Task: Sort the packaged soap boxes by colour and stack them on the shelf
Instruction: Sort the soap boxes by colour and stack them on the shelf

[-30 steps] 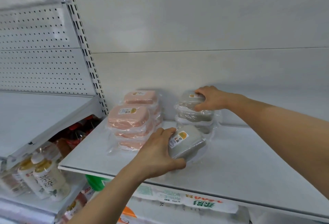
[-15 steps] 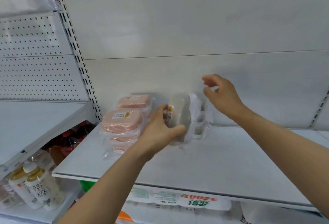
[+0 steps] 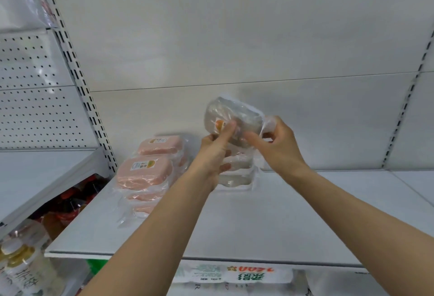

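Note:
A grey soap box [image 3: 234, 117] in clear wrap is held up in the air, tilted, above the grey stack [image 3: 237, 171] near the back of the white shelf [image 3: 258, 225]. My left hand [image 3: 216, 152] grips its lower left side with the thumb by the orange label. From the right, my right hand [image 3: 274, 143] pinches its wrap and lower edge. Left of the grey stack stand two stacks of pink soap boxes, a front stack [image 3: 144, 173] and a back stack [image 3: 160, 145].
A slotted upright [image 3: 79, 79] and a pegboard panel [image 3: 30, 98] rise at the left, with a lower white shelf [image 3: 35, 173] beside. Bottles [image 3: 21, 265] stand below at the left. Packaged goods [image 3: 234, 274] lie under the shelf. The shelf's right half is bare.
The grey box went from the shelf surface up over the grey stack. My right hand left the stack top, lifted, then took hold of the box with my left hand.

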A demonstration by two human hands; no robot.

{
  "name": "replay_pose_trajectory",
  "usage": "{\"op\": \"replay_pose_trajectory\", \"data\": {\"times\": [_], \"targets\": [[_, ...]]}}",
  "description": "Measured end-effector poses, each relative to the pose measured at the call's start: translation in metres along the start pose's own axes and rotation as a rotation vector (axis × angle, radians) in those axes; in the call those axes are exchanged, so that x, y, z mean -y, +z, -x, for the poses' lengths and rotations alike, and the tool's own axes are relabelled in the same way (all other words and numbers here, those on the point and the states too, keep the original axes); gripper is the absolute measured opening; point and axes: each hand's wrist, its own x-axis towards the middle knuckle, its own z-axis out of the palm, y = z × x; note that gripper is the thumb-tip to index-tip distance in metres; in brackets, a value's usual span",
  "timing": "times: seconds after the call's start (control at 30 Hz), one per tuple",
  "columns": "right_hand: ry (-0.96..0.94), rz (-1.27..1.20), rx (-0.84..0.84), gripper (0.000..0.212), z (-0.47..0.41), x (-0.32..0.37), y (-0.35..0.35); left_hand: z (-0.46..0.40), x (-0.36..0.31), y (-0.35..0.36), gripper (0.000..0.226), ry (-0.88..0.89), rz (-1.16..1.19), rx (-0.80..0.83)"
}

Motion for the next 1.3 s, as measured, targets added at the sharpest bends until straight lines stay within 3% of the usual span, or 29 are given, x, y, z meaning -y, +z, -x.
{"op": "replay_pose_trajectory", "data": {"times": [0.13, 0.27, 0.47, 0.7, 0.83, 1.03, 1.17, 1.23, 1.3], "targets": [[0.170, -0.022, 0.057, 0.031, -0.051, -0.002, -0.014, -0.020, 0.005, -0.024, 0.063, 0.129, -0.167, -0.191], [0.465, -0.180, 0.211, 0.017, -0.086, -0.011, -0.008, -0.028, 0.010, -0.038, 0.048, 0.279, -0.320, -0.129], [0.650, -0.170, 0.282, 0.022, -0.108, -0.032, 0.006, -0.048, 0.014, -0.040, 0.053, 0.216, -0.353, -0.112], [0.613, 0.131, 0.231, 0.025, -0.113, -0.042, 0.013, -0.063, 0.026, -0.040, 0.046, 0.195, -0.425, -0.133], [0.656, 0.162, 0.259, 0.026, -0.113, -0.043, 0.012, -0.071, 0.030, -0.041, 0.045, 0.220, -0.474, -0.124], [0.635, 0.240, 0.231, 0.050, -0.113, -0.024, 0.002, -0.075, 0.019, -0.044, 0.061, 0.212, -0.546, -0.071], [0.467, 0.342, 0.120, 0.054, -0.096, -0.003, -0.011, -0.057, 0.004, -0.049, 0.065, 0.326, -0.726, -0.097], [0.295, 0.424, 0.125, 0.043, -0.076, 0.006, -0.016, -0.037, 0.001, -0.053, 0.067, 0.440, -0.848, -0.082], [0.147, 0.545, 0.149, 0.049, -0.044, 0.012, -0.020, -0.014, 0.007, -0.060, 0.068, 0.611, -0.997, -0.089]]}}
